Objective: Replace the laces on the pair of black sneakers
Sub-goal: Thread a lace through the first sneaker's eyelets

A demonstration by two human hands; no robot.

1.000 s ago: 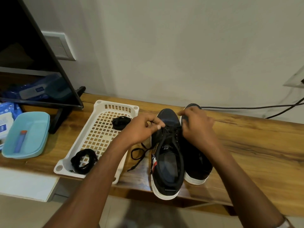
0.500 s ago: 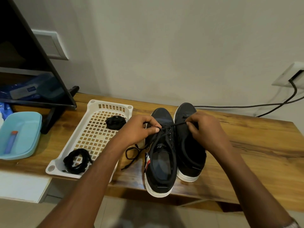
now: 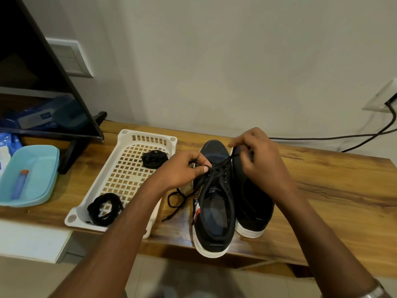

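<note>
Both hands work over the left sneaker [image 3: 211, 203] of a black pair on the wooden table [image 3: 335, 190]; the right sneaker [image 3: 253, 203] sits touching it on the far side, under the right wrist.

Left hand [image 3: 182, 171]: fingers curled, thumb and forefinger pinching the black lace [image 3: 217, 168] at the eyelet row near the toe end. Right hand [image 3: 255, 155]: fingers curled, pinching the same lace higher up, just beyond the toe of the pair, so a short span runs taut between the two hands. A slack tail of lace loops on the table below the left wrist, ending in a stiff tip.

Handling, as judged: the lace is light, limp, round cord; it holds no shape and will slip back through an eyelet unless kept under tension. Best hold is a fingertip pinch close to the eyelet, or on the hard tip when threading. The sneaker looks light with a soft upper and a firm white sole; it may slide toward a pull, so one hand should steady it by the eyelet panel.

Left of the left forearm, a white perforated tray [image 3: 94, 214] holds two coiled black lace bundles, one at the near end [image 3: 105, 207] and one at the far end [image 3: 153, 159]. Which are the new laces I cannot tell.
</note>
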